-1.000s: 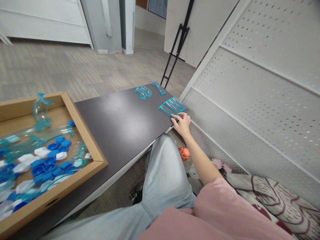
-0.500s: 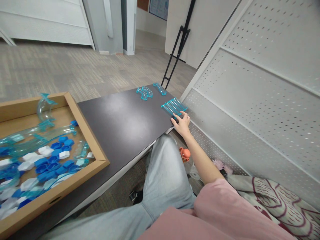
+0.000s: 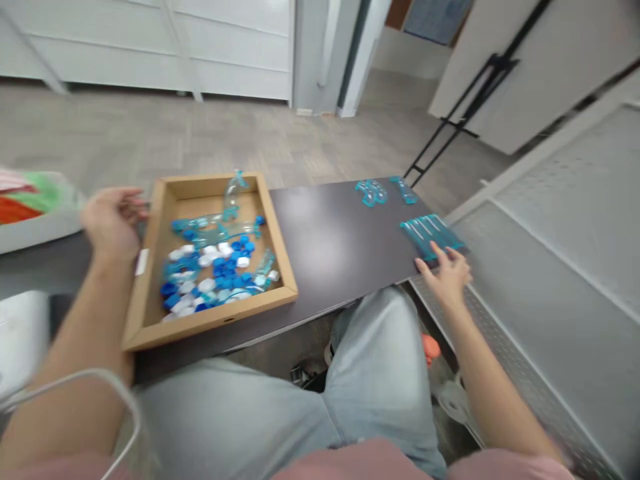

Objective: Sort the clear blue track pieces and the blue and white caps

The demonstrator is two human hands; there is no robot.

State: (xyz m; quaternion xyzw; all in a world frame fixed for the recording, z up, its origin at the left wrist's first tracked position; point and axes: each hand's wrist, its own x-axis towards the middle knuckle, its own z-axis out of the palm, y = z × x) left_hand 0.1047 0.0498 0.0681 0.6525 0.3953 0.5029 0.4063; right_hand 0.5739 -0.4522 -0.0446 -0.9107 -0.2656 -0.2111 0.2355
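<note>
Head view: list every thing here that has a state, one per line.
Tray: open-topped, flat on the table, partly filled.
Blue and white pieces: loose, heaped inside the tray.
Straight tubes: lying side by side at the table's right end.
Curved tubes: lying flat beyond them, untouched.
Left hand: open, empty, beside the tray's left rim.
Right hand: open, fingers on the straight tubes' near ends.
</note>
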